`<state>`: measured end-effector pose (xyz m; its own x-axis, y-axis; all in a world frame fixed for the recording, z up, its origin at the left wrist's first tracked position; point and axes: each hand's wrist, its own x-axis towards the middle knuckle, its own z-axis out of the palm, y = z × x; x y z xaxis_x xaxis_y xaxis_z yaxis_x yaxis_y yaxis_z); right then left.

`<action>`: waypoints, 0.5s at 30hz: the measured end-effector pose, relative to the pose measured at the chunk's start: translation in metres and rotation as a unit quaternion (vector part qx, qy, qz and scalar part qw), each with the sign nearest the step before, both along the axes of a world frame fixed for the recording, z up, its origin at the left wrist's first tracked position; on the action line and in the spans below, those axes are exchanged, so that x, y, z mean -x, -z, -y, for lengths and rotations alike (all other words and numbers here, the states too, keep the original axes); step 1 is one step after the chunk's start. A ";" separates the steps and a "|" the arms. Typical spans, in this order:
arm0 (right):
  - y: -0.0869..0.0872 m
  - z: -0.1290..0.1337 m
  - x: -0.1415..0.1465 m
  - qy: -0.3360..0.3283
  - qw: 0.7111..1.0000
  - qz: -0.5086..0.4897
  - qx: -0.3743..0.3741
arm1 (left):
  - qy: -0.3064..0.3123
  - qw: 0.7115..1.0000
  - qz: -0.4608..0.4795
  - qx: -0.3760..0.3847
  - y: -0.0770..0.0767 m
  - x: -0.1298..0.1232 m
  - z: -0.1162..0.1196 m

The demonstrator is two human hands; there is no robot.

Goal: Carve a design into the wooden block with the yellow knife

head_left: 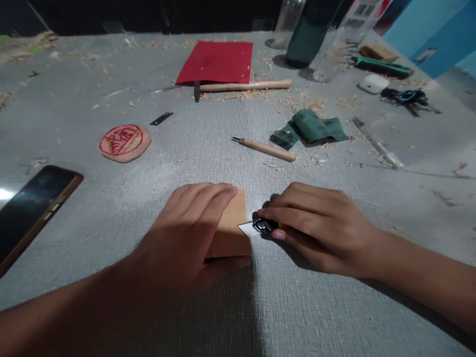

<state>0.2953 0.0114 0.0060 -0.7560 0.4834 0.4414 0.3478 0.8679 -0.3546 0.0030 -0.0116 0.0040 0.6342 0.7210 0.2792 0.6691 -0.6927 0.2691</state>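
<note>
My left hand (193, 223) is wrapped over a small wooden block (234, 225), fingers on its far side and thumb along its near edge. Much of the block's left part is hidden under the palm. In my right hand (320, 225) is a utility knife (265, 226), its dark tip and a bit of yellow showing between the fingers. The knife's short pale blade points left and overlaps the block's right edge in view; whether it cuts in, I cannot tell. Beyond the hands lies a carving gouge (266, 148) with a wooden handle.
Behind are a hammer (245, 86), red sheet (219, 62), green sandpaper (312, 129) and dark bottle (310, 34). To the left lie a phone (37, 208), a round wood piece with a red drawing (124, 143) and a loose blade (161, 118). Keys (409, 99) sit far right. Shavings litter the table.
</note>
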 end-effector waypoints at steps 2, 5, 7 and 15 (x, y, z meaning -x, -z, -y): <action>0.000 0.000 0.000 -0.004 1.000 -0.002 0.003 | 0.003 1.000 0.003 0.002 0.000 0.001 0.001; -0.002 0.001 0.000 -0.007 1.000 -0.009 0.008 | 0.014 1.000 0.018 0.009 0.000 0.003 0.003; -0.003 0.001 0.000 -0.010 1.000 -0.019 0.013 | 0.026 0.999 0.034 0.016 0.000 0.004 0.005; -0.004 -0.002 0.000 0.028 0.999 -0.014 0.039 | 0.042 0.996 0.074 0.030 0.001 0.005 0.006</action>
